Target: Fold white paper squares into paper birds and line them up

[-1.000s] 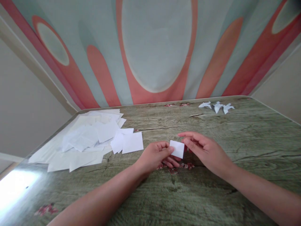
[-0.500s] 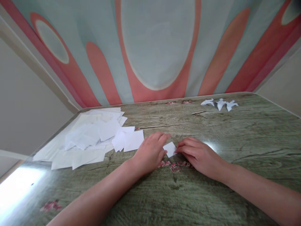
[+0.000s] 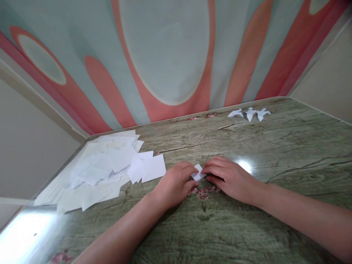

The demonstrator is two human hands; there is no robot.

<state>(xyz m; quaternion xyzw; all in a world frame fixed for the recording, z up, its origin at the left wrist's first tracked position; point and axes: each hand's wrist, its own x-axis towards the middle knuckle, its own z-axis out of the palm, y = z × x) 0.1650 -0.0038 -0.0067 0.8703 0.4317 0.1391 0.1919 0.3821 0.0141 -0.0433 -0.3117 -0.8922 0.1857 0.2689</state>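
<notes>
While touching white paper (image 3: 198, 175) at its left side with left hand (image 3: 175, 183) (pinching or merely pressing, cannot tell), grips its right edge in right hand (image 3: 230, 180).

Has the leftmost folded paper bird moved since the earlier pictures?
No. The leftmost folded paper bird keeps its place right of the rightmost far-edge blossom print.

Light observed from where I stand: moderate, diffuse. White glare (image 3: 24, 236) burns out the near-left corner of the bench (image 3: 181, 234); a smaller reflection (image 3: 244, 167) lies right of its middle. Shadows under both forearms (image 3: 129, 227): soft. Side walls (image 3: 327, 77) flanking the bench: wide-angle skew. Small paper (image 3: 198, 176) mid-bench: detail soft.
</notes>
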